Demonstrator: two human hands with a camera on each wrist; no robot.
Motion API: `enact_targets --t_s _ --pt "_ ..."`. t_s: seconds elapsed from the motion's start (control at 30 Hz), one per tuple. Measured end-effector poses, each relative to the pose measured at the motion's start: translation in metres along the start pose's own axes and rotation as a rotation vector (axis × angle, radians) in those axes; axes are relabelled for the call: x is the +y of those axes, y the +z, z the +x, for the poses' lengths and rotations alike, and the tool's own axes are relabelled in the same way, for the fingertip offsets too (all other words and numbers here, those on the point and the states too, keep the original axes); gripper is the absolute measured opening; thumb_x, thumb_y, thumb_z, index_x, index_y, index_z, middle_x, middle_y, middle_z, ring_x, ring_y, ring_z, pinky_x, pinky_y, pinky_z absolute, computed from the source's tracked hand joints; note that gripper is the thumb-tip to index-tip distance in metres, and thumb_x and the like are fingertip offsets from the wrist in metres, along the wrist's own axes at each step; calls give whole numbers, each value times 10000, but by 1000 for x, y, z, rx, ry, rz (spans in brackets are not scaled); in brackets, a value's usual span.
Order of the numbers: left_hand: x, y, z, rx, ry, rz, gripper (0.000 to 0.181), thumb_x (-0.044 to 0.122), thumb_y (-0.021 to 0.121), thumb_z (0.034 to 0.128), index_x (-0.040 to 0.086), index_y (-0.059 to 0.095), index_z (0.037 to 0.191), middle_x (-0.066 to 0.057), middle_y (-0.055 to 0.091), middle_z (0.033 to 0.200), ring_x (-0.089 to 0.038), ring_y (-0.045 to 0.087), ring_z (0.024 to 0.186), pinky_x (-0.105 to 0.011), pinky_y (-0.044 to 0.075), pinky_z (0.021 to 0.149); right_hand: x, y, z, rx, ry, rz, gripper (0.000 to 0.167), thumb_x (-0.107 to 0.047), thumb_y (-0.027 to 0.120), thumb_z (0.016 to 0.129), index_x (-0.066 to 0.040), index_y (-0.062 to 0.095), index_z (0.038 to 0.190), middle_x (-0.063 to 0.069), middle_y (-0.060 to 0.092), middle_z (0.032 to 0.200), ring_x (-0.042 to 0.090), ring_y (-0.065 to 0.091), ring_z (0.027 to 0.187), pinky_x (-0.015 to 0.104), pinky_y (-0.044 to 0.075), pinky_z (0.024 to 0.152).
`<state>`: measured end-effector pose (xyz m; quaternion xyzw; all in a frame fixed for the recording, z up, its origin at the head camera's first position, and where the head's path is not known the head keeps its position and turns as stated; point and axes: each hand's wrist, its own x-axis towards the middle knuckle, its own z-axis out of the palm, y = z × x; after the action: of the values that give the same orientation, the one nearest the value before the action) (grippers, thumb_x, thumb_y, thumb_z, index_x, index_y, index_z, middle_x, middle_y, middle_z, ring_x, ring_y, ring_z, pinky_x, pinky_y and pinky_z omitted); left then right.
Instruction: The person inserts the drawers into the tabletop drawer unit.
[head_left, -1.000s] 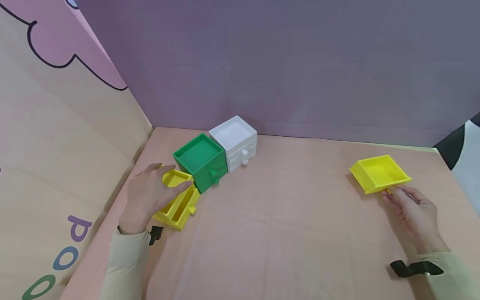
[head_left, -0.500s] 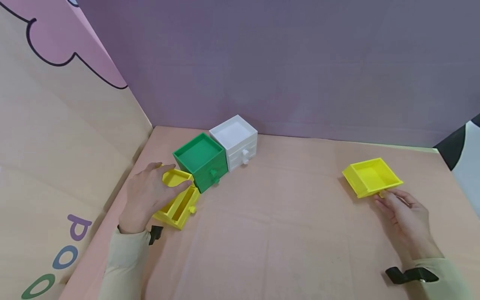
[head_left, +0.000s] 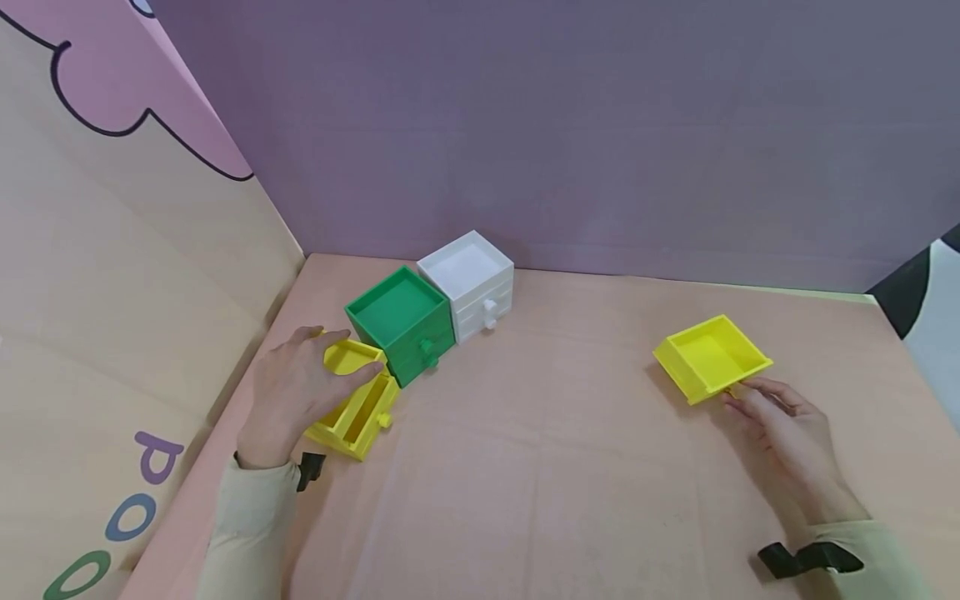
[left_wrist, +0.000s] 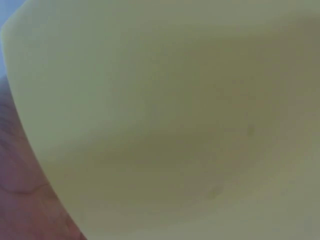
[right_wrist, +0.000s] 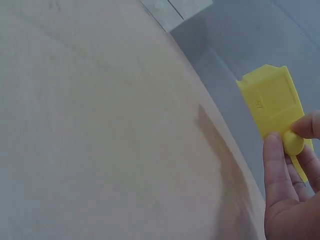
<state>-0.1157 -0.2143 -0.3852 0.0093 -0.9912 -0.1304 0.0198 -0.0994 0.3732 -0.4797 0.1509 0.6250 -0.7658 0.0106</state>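
My left hand (head_left: 296,392) spans a small yellow drawer cabinet (head_left: 354,358) at the left of the table, thumb on the near side and fingers over the far side. The cabinet's lower front, open on top, bears a round knob (head_left: 385,419). A blurred yellow surface (left_wrist: 160,100) fills most of the left wrist view. Over on the right, my right hand (head_left: 787,442) pinches the knob (right_wrist: 293,143) of a loose yellow drawer (head_left: 712,358). That drawer hangs above the tabletop, its hollow side up and tilted, casting a shadow.
Against the yellow cabinet stands a green drawer cabinet (head_left: 401,312), with a white drawer cabinet (head_left: 468,271) behind it by the back panel (head_left: 600,150). A printed panel (head_left: 135,292) borders the left side. Pink cloth (head_left: 547,433) covers the table.
My right hand has carried the loose yellow drawer leftward and turned it slightly. The left hand and the three cabinets look unmoved.
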Motion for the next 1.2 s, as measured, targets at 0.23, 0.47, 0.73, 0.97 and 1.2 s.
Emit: enact_targets --t_s 0.23,0.47,0.73,0.97,1.2 --pt "0 0 -1 11 14 10 751 680 671 909 126 698 1415 -245 644 1449 -453 655 1241 -519 585 835 0 12 -6 -52 9 -36 177 -147 731 1013 -244 733 1161 -172 739 1085 14 785 919 190 621 792" --pt "0 -1 -2 12 29 19 747 680 667 913 123 702 1410 -241 656 1436 -439 656 1245 -501 585 808 1 18 -9 -61 11 -35 156 -154 728 1016 -242 744 1144 -172 764 1064 18 788 912 190 622 788" --pt "0 -1 -2 3 28 14 752 682 659 921 121 693 1421 -254 640 1447 -453 652 1244 -525 584 836 6 28 -14 -110 -19 -68 159 -156 698 1037 -241 742 1164 -176 755 1092 13 784 934 185 618 807" --pt "-1 0 -2 14 33 27 749 688 657 918 127 700 1413 -244 650 1439 -444 673 1208 -492 576 788 11 42 -17 -137 10 -91 145 -154 681 1050 -254 746 1132 -177 743 1090 21 781 942 185 616 824" --pt "-1 0 -2 25 34 17 746 687 664 914 127 705 1407 -245 654 1433 -447 687 1173 -469 575 757 10 53 -20 -156 32 -32 166 -97 665 1051 -227 749 1109 -135 729 1091 41 783 953 205 620 847"
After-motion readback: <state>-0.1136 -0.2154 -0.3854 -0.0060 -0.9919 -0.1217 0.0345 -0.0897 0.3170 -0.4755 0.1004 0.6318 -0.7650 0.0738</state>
